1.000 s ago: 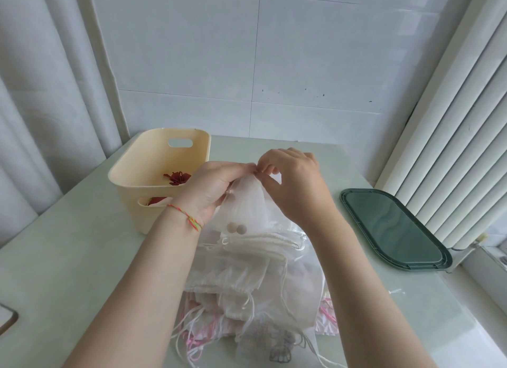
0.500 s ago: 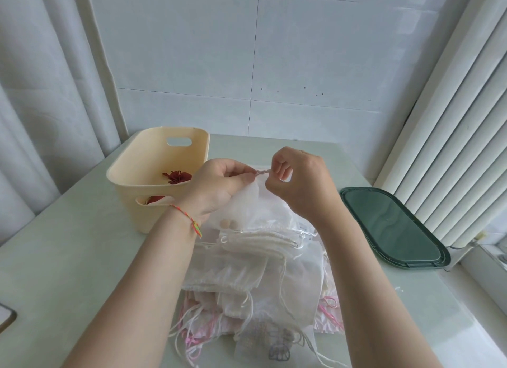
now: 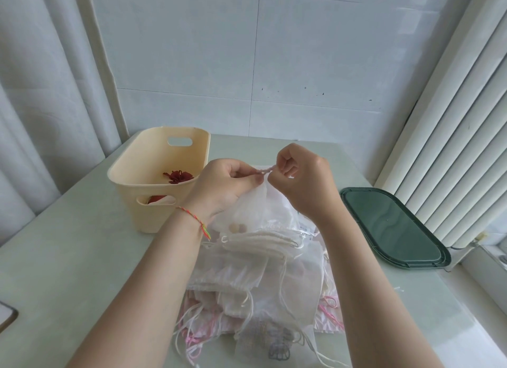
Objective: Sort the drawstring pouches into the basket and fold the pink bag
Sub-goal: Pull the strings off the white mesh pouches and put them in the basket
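A sheer white drawstring pouch hangs above the table, held up by its gathered top. My left hand pinches that top from the left and my right hand pinches it from the right, with a short twisted bit of cord stretched between the fingertips. Two beige beads show through its fabric. Below it lies a heap of several white and pink pouches with loose cords. The cream plastic basket stands at the left, holding a dark red pouch. I cannot pick out the pink bag.
A dark green tray lies on the table at the right, beside white vertical blinds. A tiled wall stands behind the pale green table. A curtain hangs at the left. A dark-edged object shows at the left edge.
My hands have drawn slightly apart, pulling the cord taut at the pouch's top. The pouch's mouth is now bunched tighter. The heap and the basket have not moved.
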The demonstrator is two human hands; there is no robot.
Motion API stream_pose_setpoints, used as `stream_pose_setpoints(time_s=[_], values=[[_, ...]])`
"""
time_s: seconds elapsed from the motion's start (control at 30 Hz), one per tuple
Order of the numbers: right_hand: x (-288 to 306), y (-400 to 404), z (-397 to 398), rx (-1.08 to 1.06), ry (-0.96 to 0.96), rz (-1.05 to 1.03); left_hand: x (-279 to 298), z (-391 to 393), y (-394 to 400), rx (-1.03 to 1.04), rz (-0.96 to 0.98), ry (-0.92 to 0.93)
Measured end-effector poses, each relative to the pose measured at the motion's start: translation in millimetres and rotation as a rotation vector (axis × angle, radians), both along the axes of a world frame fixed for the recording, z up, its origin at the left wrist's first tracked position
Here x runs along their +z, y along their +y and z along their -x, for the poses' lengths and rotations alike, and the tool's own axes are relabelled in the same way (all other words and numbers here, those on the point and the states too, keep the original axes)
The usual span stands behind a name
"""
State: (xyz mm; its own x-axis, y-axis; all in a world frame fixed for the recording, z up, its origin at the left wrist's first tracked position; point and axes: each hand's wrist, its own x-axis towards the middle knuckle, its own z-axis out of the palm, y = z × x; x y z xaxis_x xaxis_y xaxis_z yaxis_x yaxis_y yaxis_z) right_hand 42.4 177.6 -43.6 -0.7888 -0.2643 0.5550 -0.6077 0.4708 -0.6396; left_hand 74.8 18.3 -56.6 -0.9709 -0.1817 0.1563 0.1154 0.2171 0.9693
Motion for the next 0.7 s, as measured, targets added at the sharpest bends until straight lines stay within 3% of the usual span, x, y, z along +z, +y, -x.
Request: stream_pose_setpoints(time_s=[0.23,0.37,0.43,0.5,0.6,0.7], values=[[-2,-2,2,-0.162,0.105,-0.11,-2,2,1,0.035,0.281,0.044],[-2,0,4,-0.181,0.061,-0.093,-3,2,4,0.079,0.368,0.127],[0,5,8,-0.056,-0.038,0.041,-3,4,4,0.1,0.284,0.17],[2,11,8,0.105,-0.201,0.113,3,0,4,0.039,0.076,0.156],[2,9,7,0.315,-0.517,-0.052,18,-5,-1,-0.025,-0.14,0.194],[-1,-1,9,0.365,-0.559,-0.126,31,-10,-20,0.019,-0.196,0.259]])
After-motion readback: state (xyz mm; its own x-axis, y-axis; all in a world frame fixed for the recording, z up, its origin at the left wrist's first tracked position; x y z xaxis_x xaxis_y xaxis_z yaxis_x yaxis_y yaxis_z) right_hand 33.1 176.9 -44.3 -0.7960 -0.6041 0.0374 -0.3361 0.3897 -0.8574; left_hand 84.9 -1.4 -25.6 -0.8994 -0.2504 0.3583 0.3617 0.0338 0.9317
